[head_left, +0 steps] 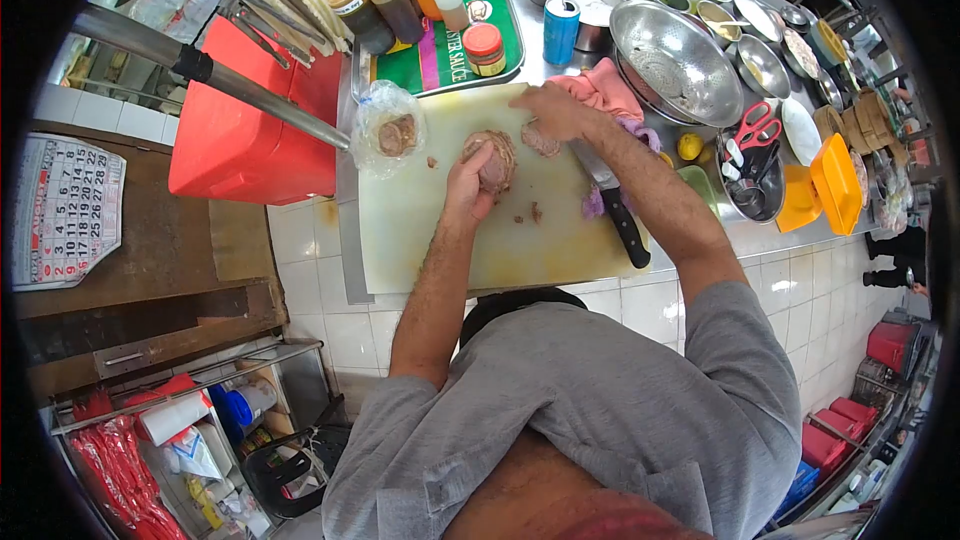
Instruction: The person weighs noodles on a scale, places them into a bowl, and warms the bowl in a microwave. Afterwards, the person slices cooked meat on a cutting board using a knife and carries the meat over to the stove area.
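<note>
My left hand [470, 180] is closed around a piece of cooked meat [497, 165], its fingers and thumb on the left side of it. Just to the right, my right hand [555, 112] reaches over the far part of the cutting board [420, 250] with fingers stretched out. Close below its fingers lies a meat slice [541, 140]; whether they touch is unclear. A black-handled knife [615, 205] rests on the board's right side. Meat scraps [536, 212] are scattered near the held piece. A plastic bag with meat [390, 132] sits at the board's left edge.
Sauce bottles [390, 5] and a red-lidded jar [484, 48] stand on a green tray [500, 0]. A blue can [561, 30], pink cloth [608, 90], large steel colander [675, 55] and several bowls line the back and right. Red scissors [757, 127] rest in a bowl.
</note>
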`<state>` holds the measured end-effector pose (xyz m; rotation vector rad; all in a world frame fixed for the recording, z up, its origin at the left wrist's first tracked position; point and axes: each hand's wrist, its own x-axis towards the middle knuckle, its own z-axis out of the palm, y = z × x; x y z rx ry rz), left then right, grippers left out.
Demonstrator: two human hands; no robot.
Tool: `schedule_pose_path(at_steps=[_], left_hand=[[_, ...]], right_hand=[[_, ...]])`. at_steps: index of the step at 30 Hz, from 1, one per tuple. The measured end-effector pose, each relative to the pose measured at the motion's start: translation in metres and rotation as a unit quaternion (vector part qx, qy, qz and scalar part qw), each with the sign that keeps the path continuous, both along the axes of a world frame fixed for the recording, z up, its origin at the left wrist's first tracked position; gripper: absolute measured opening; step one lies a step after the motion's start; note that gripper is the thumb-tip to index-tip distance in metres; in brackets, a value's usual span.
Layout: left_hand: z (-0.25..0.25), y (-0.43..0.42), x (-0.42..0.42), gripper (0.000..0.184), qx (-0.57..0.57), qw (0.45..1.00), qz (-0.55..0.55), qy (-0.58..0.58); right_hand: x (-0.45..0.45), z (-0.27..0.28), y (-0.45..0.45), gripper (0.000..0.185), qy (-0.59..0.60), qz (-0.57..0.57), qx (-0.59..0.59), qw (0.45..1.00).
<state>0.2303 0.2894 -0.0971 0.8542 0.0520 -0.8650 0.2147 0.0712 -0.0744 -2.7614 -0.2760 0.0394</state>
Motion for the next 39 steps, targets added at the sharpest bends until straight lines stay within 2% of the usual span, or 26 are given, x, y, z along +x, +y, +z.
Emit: schedule_pose_path(at_steps=[1, 3, 7, 10, 12, 13, 14, 15, 17, 18, 20, 24, 26, 27, 28, 30, 31, 32, 33, 34, 35, 36, 37, 38, 39], left_hand=[[0.003, 0.002, -0.001, 0.032, -0.003, 1.0, 0.01, 0.003], [0.011, 0.007, -0.003, 0.032, 0.001, 1.0, 0.023, -0.008], [0.02, 0.02, -0.004, 0.031, -0.016, 1.0, 0.019, 0.014], [0.022, 0.026, -0.005, 0.031, -0.021, 1.0, -0.009, 0.004], [-0.003, 0.034, -0.002, 0.031, -0.056, 0.998, -0.029, 0.001], [-0.008, 0.033, 0.0, 0.03, -0.088, 0.995, -0.053, 0.003], [0.005, 0.03, -0.004, 0.03, -0.065, 0.997, -0.039, 0.015], [0.017, 0.03, -0.01, 0.029, -0.043, 0.998, -0.026, 0.024], [-0.005, 0.032, -0.002, 0.035, -0.044, 0.998, -0.043, -0.014], [-0.001, 0.03, -0.003, 0.035, -0.056, 0.997, -0.049, -0.029], [0.008, 0.028, -0.005, 0.035, -0.008, 0.999, -0.014, -0.036], [0.01, 0.026, -0.004, 0.035, -0.052, 0.998, -0.025, -0.01], [0.016, 0.02, -0.006, 0.027, -0.011, 1.0, 0.026, 0.013], [0.004, 0.022, 0.001, 0.025, -0.089, 0.996, -0.013, -0.008], [-0.01, 0.024, 0.006, 0.027, -0.164, 0.985, -0.048, -0.023], [0.003, 0.017, 0.003, 0.034, -0.087, 0.996, 0.016, 0.029], [0.007, 0.018, 0.002, 0.034, -0.09, 0.995, 0.029, 0.034], [0.011, 0.02, 0.001, 0.034, -0.096, 0.994, 0.041, 0.034], [0.022, 0.019, -0.004, 0.036, -0.083, 0.994, 0.062, 0.042], [0.033, 0.017, -0.007, 0.04, -0.074, 0.993, 0.08, 0.045], [0.036, 0.019, -0.007, 0.04, -0.069, 0.993, 0.086, 0.051], [0.039, 0.018, -0.007, 0.042, -0.116, 0.99, 0.06, 0.047], [0.037, 0.018, -0.007, 0.046, -0.162, 0.985, 0.033, 0.045], [0.027, 0.019, -0.007, 0.046, -0.156, 0.985, 0.036, 0.056], [0.013, 0.022, -0.004, 0.044, -0.143, 0.988, 0.032, 0.051]], right_hand=[[-0.006, 0.003, 0.005, 0.052, 0.001, 0.003, -0.001, 1.0], [-0.016, 0.01, 0.014, 0.068, 0.067, 0.002, -0.067, 0.995], [-0.006, 0.017, 0.012, 0.074, 0.135, -0.004, -0.073, 0.988], [0.0, 0.01, 0.005, 0.067, 0.141, 0.051, -0.056, 0.987], [0.012, 0.006, -0.005, 0.056, 0.193, 0.141, -0.029, 0.971], [0.015, 0.015, 0.0, 0.052, 0.219, 0.159, -0.09, 0.958], [0.012, 0.025, 0.011, 0.049, 0.243, 0.171, -0.153, 0.942], [0.001, 0.03, 0.016, 0.047, 0.195, 0.116, -0.139, 0.964], [-0.018, 0.02, 0.028, 0.042, 0.113, 0.023, -0.122, 0.986], [-0.021, 0.014, 0.033, 0.039, 0.083, -0.016, -0.118, 0.989], [-0.025, 0.015, 0.038, 0.037, 0.08, -0.038, -0.127, 0.988], [-0.034, 0.025, 0.049, 0.041, 0.074, -0.083, -0.122, 0.986], [-0.035, 0.027, 0.054, 0.042, 0.052, -0.1, -0.138, 0.984], [-0.039, 0.024, 0.059, 0.042, 0.032, -0.114, -0.152, 0.981], [-0.042, 0.022, 0.059, 0.041, 0.008, -0.132, -0.14, 0.981], [-0.037, 0.007, 0.049, 0.038, -0.027, -0.195, -0.09, 0.976], [-0.038, 0.015, 0.051, 0.038, -0.043, -0.245, -0.045, 0.967], [-0.039, 0.024, 0.05, 0.035, -0.055, -0.264, 0.068, 0.961], [-0.037, 0.028, 0.053, 0.031, -0.165, -0.264, 0.109, 0.944], [-0.038, 0.035, 0.06, 0.031, -0.155, -0.258, 0.112, 0.947], [-0.037, 0.044, 0.068, 0.031, -0.11, -0.255, 0.232, 0.932], [-0.035, 0.051, 0.073, 0.032, -0.066, -0.249, 0.345, 0.902], [-0.035, 0.055, 0.08, 0.033, 0.013, -0.22, 0.484, 0.847], [-0.039, 0.046, 0.083, 0.033, 0.025, -0.225, 0.486, 0.844], [-0.042, 0.036, 0.086, 0.033, -0.012, -0.222, 0.438, 0.871]])
